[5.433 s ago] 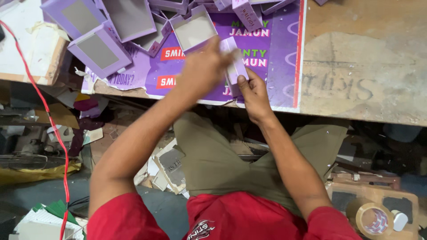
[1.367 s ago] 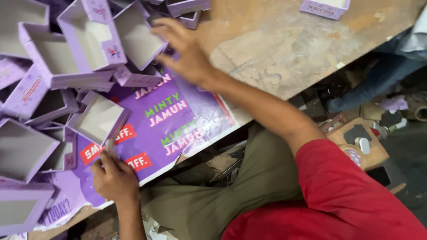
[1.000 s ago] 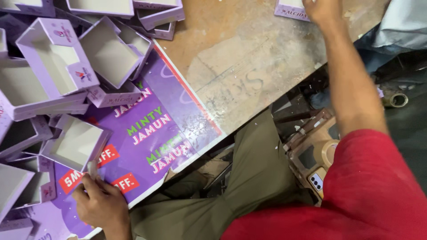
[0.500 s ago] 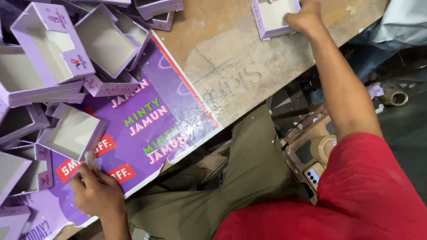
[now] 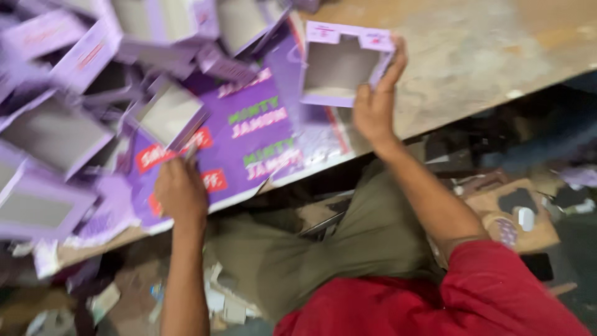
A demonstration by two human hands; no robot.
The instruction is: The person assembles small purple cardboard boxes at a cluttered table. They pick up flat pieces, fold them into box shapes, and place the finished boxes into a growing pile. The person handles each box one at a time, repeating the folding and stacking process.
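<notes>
The right hand (image 5: pixel 375 109) grips 1 open, lilac cardboard box tray (image 5: pixel 341 64) by its side wall above the purple printed sheet (image 5: pixel 261 134) on the bare wooden tabletop (image 5: pixel 472 56), apparently carrying it in, while the left hand (image 5: pixel 180 190), fingers curled on a small blurred tool, presses that sheet beside the heap of similar lilac trays (image 5: pixel 74 93).

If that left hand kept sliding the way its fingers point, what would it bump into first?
Probably the open purple box lying just beyond the left hand on the purple printed sheet. The picture is blurred, so depth is uncertain.
</notes>
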